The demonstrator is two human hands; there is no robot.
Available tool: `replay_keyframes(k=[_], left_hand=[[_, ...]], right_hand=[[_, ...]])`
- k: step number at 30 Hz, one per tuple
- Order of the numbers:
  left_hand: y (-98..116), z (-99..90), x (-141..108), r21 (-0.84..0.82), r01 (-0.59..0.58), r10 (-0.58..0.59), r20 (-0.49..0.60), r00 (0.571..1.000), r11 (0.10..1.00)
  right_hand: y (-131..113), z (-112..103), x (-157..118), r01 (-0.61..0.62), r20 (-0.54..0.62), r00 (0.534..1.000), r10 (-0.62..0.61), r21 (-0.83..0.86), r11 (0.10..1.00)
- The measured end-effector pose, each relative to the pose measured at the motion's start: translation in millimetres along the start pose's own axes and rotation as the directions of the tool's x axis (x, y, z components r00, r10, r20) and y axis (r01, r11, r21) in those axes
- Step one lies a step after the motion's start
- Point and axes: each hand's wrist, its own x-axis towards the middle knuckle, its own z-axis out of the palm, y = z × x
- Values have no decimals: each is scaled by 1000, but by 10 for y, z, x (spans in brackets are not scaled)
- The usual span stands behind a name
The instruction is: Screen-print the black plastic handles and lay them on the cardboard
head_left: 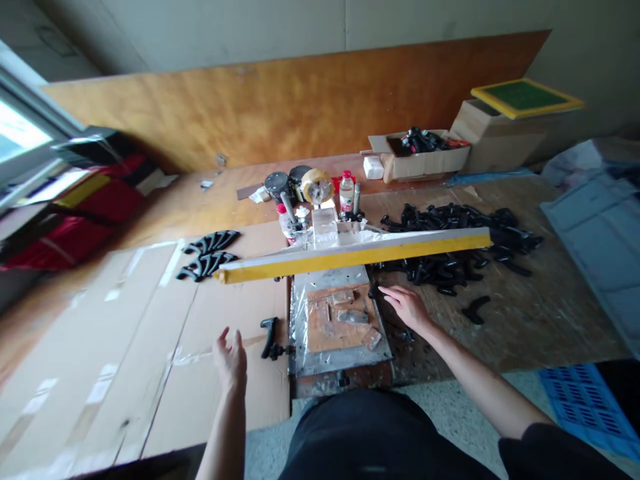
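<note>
a black, curved plastic handle [270, 337] lies on flat brown cardboard [245, 387], just left of the grey metal plate [303, 363] and near the left hand [231, 358], which is empty with fingers loosely spread. the right hand [407, 309] has its fingertips at a small black piece [373, 291] by the plate's right edge; whether it grips that i cannot tell. more black handles [447, 269] lie heaped at right

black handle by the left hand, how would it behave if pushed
The black handle is probably stiff, given its bent, solid-looking form. Its glossy highlights suggest it may be slippery. On the cardboard, its bend should make it slide rather than roll.
</note>
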Motion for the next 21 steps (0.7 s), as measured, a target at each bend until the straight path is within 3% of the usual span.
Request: replay_keyframes(k=[3, 5, 8, 12, 16, 19, 21], left_hand=[[663, 103, -125, -185, -92, 96, 13, 995, 979], [1120, 147, -173, -265, -189, 200, 14, 980, 946], [1766, 142, -246, -399, -306, 333, -4, 943, 864], [2425, 27, -413, -561, -376, 446, -13, 895, 738], [2676, -56, -576, -577, -311, 476, 157, 865, 755], [2568, -74, -628, -567, -226, 435, 264, 861, 792], [2377, -98, -658, -570, -137, 394, 357, 847, 810]], right_hand=[[-483, 112, 252, 308, 117, 945, -306, -5, 951], [-748, 214, 372, 421, 217, 890, -402, -48, 906], [-941, 292, 460, 473, 329, 852, -408, -148, 869], [-969, 263, 466, 430, 350, 869, -350, -186, 883], [-1065, 375, 470, 443, 306, 864, -400, -84, 892], [-1096, 516, 444, 494, 340, 804, -488, 76, 866], [-981, 497, 401, 387, 339, 846, -413, 144, 911]])
